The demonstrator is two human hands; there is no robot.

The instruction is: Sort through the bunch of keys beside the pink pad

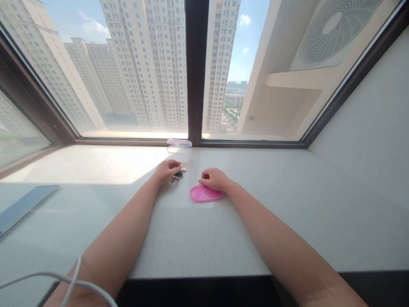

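Pink and glossy, a flat oval (206, 194) is laid on the white stone sill (287, 204), just right of centre, with its long axis running left to right. The right hand (214, 178) is set at the far edge of the oval, touching it, so that the oval lies directly on the near side of that hand; this hand is the nearer of the two. Its fingers are bent together into a loose fist, and whether the rim is pinched cannot be told, since the fingertips are hidden beneath the knuckles. The left hand (166, 169) is placed just beside, to the left, with its fingers curled down and closed on a bunch of keys (177, 175); part of the bunch is shown at the hand's right side and the rest is covered. A clear lidded tub (179, 151) is stood just beyond the keys, by the window frame. A dark panel (25, 205) is cut off at the left edge and a white cable (68, 281) at the bottom.
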